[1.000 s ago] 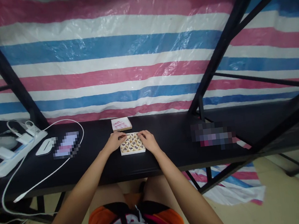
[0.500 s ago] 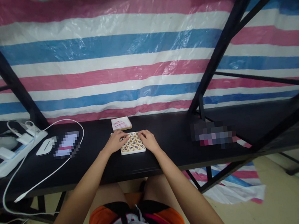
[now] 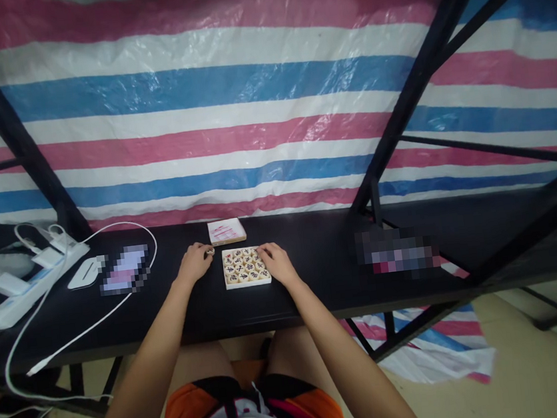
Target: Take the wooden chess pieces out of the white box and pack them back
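A small square box [image 3: 247, 282] full of round wooden game pieces [image 3: 245, 266] sits on the black table [image 3: 317, 285] in front of me. My right hand [image 3: 275, 264] rests against the box's right side with curled fingers. My left hand [image 3: 194, 261] is to the left of the box, its fingertips pinched on a small pale round piece [image 3: 209, 251] just above the table. The box's lid [image 3: 226, 231], white with a pink print, lies flat just behind the box.
At the left lie a white power strip [image 3: 26, 291] with plugs, white cables [image 3: 95, 320], a white mouse-like object [image 3: 84, 272] and a blurred item. Another blurred item is on the right. Black frame bars [image 3: 409, 80] slant up before a striped tarp.
My left hand has come off the box and moved left, now pinching a small piece beside it. The right hand has stayed at the box's right edge.
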